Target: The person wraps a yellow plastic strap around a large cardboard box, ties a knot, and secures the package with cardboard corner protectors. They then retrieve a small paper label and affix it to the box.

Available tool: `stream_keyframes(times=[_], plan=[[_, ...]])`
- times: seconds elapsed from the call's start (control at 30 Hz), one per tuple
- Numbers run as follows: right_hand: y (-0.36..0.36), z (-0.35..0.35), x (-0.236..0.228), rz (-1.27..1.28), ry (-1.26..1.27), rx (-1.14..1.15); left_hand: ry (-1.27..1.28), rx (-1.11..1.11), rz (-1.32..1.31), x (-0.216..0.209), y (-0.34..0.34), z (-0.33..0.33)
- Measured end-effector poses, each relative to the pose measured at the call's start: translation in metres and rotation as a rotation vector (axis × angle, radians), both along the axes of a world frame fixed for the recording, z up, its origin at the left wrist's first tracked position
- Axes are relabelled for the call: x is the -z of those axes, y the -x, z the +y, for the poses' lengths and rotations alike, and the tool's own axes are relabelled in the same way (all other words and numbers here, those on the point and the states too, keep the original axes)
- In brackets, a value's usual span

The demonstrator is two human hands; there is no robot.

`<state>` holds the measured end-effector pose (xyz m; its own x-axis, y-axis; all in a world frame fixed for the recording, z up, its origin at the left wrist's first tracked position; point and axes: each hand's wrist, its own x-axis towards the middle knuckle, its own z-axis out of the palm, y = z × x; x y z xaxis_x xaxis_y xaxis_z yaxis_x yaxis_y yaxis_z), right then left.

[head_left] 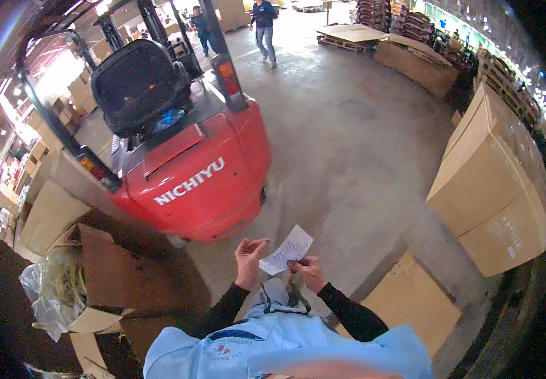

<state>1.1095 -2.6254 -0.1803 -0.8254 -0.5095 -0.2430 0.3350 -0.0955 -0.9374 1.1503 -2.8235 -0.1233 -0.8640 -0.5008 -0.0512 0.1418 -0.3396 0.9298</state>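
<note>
A small white slip of paper (290,247) with handwriting in blue ink is held out in front of my body, tilted. My right hand (311,273) pinches its lower right edge between thumb and fingers. Just left of the slip is my left hand (249,260), its fingers partly stretched and apart, with nothing seen in them. Whether that hand brushes the paper's left corner, I cannot tell. Both forearms wear black sleeves below a light blue shirt.
A red forklift (203,183) with a black seat stands ahead on the left. An open carton (118,271) with clear plastic lies at lower left. Tall cartons (491,183) stand right; flat cardboard (412,303) lies near my right arm. Two people (264,28) are farther back.
</note>
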Motion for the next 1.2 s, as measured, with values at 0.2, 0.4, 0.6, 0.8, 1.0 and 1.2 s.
stream_keyframes(times=[0.2,0.4,0.6,0.8,1.0,1.2], plan=[[0.153,0.038,-0.003,-0.004,0.157,0.201,0.016,0.159,-0.015,-0.003,0.183,0.041],[0.316,0.084,0.003,0.01,0.124,0.322,-0.029,0.325,-0.038,0.006,0.375,0.102],[0.446,0.162,-0.024,0.006,0.088,0.504,0.082,0.529,0.127,-0.035,0.539,0.176],[0.565,0.227,-0.014,-0.003,0.293,0.642,0.084,0.716,0.213,-0.03,0.683,0.25],[0.696,0.296,-0.003,-0.037,0.328,0.687,-0.022,0.694,0.256,-0.013,0.813,0.336],[0.822,0.397,-0.027,0.127,0.108,0.621,0.163,0.727,0.14,-0.051,0.93,0.417]])
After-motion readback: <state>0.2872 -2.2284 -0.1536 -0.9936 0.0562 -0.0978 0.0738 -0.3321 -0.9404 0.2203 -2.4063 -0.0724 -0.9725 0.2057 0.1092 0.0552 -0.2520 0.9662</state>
